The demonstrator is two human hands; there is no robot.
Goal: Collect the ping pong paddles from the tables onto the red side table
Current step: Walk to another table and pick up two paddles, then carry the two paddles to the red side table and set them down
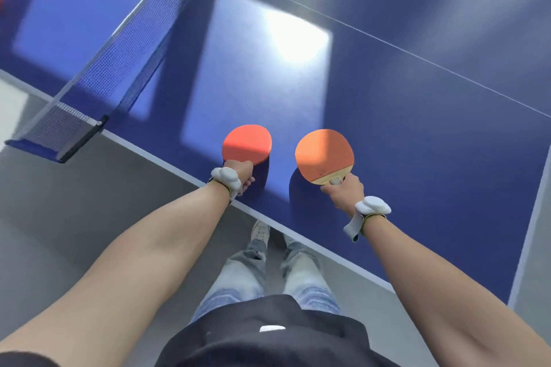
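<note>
Two red-faced ping pong paddles hover just above the near edge of the blue table, each casting a shadow on it. My left hand is shut on the handle of the left paddle; the handle is hidden in my fist. My right hand grips the pale wooden handle of the right paddle. Both wrists wear white strap-on devices. The red side table is not in view.
The table's net runs from the clamp at the near left edge toward the top of the view. Grey floor lies left of and below the table edge. My legs and shoes stand against the table's near edge.
</note>
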